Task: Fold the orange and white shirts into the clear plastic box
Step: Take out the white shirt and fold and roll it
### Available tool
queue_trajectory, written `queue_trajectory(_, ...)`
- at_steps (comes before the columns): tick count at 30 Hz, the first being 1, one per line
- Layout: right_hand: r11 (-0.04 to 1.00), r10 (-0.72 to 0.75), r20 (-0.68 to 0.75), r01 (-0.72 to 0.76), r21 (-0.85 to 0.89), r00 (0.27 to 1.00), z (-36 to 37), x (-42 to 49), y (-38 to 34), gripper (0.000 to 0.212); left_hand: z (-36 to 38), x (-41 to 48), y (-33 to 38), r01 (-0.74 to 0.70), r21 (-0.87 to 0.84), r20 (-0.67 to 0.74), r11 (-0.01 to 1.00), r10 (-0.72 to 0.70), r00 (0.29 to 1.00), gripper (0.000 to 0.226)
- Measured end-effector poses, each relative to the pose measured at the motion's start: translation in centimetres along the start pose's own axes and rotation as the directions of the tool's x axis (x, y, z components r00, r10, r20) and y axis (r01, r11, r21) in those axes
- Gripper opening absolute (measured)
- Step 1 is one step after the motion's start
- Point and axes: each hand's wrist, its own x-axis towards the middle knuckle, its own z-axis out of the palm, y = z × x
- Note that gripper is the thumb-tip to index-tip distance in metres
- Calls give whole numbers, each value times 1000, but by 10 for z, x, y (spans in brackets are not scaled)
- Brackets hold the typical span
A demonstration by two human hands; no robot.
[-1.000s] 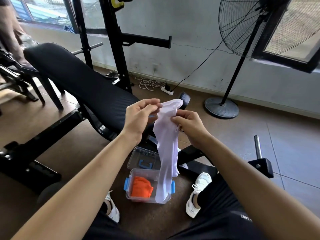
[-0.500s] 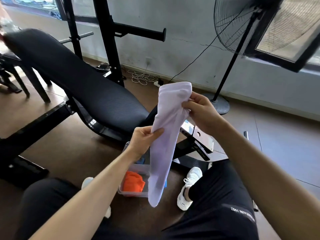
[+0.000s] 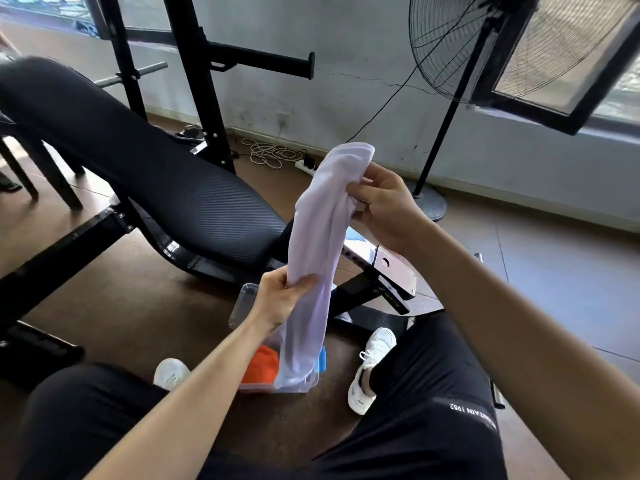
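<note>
A white shirt (image 3: pixel 320 230), folded into a long narrow strip, hangs upright in front of me. My right hand (image 3: pixel 381 202) pinches it near the top. My left hand (image 3: pixel 280 299) grips it lower down, around the middle. The strip's bottom end hangs in front of the clear plastic box (image 3: pixel 298 388) with blue clips, which stands on the floor between my feet. A folded orange shirt (image 3: pixel 261 367) lies inside the box, partly hidden by the white strip and my left forearm.
The box's clear lid (image 3: pixel 242 299) lies on the floor behind the box. A black weight bench (image 3: pixel 156 188) and its steel frame (image 3: pixel 388 268) stand just beyond. A standing fan (image 3: pixel 450 98) is at the right, with a coiled cable (image 3: pixel 270 152) by the wall.
My left hand slid down from the shirt's top to its middle. My right hand stayed near the top, and the strip now hangs lower over the box.
</note>
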Motion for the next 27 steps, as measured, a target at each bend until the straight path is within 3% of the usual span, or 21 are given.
queue_trajectory(4, 1000, 5, -53, -6, -23, 999, -10, 5, -14, 33, 3, -5, -3, 34, -86, 105, 996, -25, 994, 49)
queue_trajectory(7, 990, 9, -161, -32, -137, 987, -22, 20, -11, 29, 0, -8, -2, 75, -116, 125, 990, -61, 990, 34)
queue_trajectory(9, 968, 54, -239, -111, -227, 969, -32, 32, 3, 26, -3, -9, 2, 104, -172, 130, 980, -82, 988, 25)
queue_trajectory(13, 899, 210, -310, -308, -312, 927, -48, 44, 47, 15, -13, -9, 13, 117, -203, 97, 972, -99, 990, 32)
queue_trajectory(16, 863, 317, -288, -401, -307, 903, -48, 31, 84, 22, -19, -9, 19, 135, -175, 93, 975, -120, 988, 25)
queue_trajectory(19, 886, 355, -201, -397, -238, 913, -27, -12, 116, 27, -23, -9, 23, 187, -156, 108, 970, -171, 979, 15)
queue_trajectory(22, 916, 371, -52, -375, -143, 927, -6, -60, 146, 22, -30, -9, 18, 222, -92, 110, 971, -212, 971, 16)
queue_trajectory(27, 919, 339, 44, -321, -228, 940, 16, -89, 185, 24, -47, -17, 9, 298, -105, 115, 949, -286, 951, 26)
